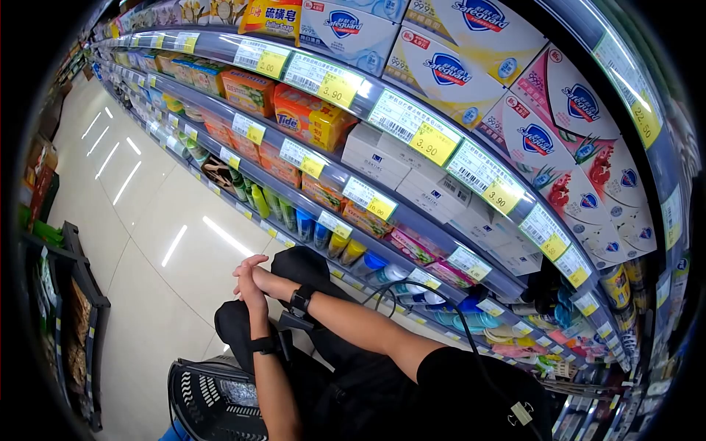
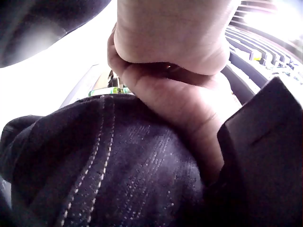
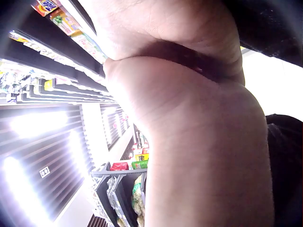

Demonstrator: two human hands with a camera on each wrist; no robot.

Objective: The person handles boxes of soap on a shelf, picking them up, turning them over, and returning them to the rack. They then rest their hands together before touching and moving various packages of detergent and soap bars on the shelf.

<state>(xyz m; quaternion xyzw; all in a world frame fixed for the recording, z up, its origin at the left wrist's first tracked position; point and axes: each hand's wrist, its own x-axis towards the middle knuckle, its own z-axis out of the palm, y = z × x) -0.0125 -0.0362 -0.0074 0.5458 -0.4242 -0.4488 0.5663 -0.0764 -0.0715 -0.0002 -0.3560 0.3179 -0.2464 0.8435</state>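
Both hands meet in front of the knees in the head view, palm against palm. My left hand (image 1: 252, 295) comes up from below, and my right hand (image 1: 273, 284) reaches across from the right to touch it. Neither one holds an object. Close up in the left wrist view, the heels of the two hands press together with a dark gap between the palms, above dark trousers (image 2: 137, 161). The right wrist view has the same contact at its top, partly in shadow. A black band (image 1: 300, 299) with a small device sits on each wrist.
Shelves of boxed soap (image 1: 448, 70), Tide packs (image 1: 312, 116) and bottles run along the right. At the lower left stands a black basket (image 1: 187, 411) with a shiny pack in it. Glossy tiled floor (image 1: 147, 242) and another rack (image 1: 92, 316) lie to the left. A black cable (image 1: 467, 331) hangs nearby.
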